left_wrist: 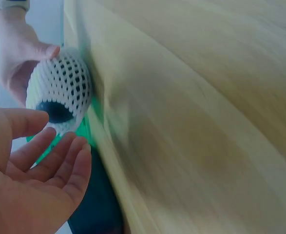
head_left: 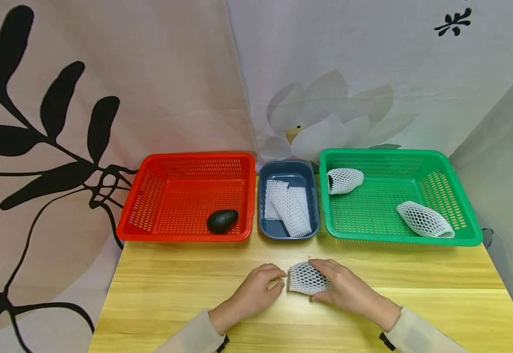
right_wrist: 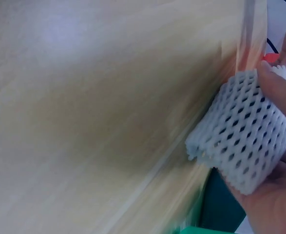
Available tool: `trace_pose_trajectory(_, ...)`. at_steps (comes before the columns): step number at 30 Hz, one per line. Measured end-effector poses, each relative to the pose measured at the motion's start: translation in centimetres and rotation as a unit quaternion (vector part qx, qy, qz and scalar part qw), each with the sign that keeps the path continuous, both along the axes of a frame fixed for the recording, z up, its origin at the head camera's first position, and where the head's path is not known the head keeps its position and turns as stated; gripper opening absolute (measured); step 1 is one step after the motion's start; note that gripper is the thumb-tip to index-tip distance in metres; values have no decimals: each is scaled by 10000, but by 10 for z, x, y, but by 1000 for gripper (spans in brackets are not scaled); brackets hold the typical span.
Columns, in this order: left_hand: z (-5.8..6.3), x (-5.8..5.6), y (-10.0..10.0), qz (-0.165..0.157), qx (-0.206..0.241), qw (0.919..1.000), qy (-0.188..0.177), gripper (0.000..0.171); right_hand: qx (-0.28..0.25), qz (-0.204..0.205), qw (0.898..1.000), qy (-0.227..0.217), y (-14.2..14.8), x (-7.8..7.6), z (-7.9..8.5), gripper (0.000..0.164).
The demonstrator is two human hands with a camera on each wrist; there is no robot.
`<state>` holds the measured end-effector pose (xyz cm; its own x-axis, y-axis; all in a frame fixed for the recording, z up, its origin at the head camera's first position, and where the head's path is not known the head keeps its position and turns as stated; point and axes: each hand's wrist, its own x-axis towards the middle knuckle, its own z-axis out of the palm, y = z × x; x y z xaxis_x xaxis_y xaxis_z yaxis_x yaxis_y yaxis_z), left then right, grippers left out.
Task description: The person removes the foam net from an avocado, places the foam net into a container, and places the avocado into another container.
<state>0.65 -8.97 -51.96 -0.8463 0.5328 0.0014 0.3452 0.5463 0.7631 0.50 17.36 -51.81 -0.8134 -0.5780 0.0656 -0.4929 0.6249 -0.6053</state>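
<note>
Above the front of the wooden table, my right hand grips an avocado in a white foam net sleeve, thumb on one side and fingers on the other. The dark end of the avocado shows through the sleeve's opening in the left wrist view. My left hand is just left of that opening, fingers loosely bent and apart from the net in the head view. In the right wrist view, the net sleeve hides most of the fruit.
Behind the hands stand a red basket with a bare avocado, a small blue bin holding several flat foam nets, and a green basket with two netted items. A patterned cloth hangs behind.
</note>
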Motion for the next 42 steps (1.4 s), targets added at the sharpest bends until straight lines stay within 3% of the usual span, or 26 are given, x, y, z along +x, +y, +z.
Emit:
trace_pose_trajectory(6, -1, 0, 10, -4, 156, 9998, -127, 21, -59, 24, 10000, 16, 1, 1, -4, 81)
trace_pose_trajectory(18, -2, 1, 19, 18, 405, 9991, -78, 35, -340, -243, 9981, -453, 7, 3, -5, 78)
trace_pose_trajectory(33, -7, 1, 22, -105, 444, 9989, -118, 52, -986, -190, 9948, -139, 13, 4, -11, 67)
trace_pose_trajectory(42, -6, 1, 23, -249, 95, 9995, -140, 59, -1474, -67, 9890, 28, 9, 7, -15, 60)
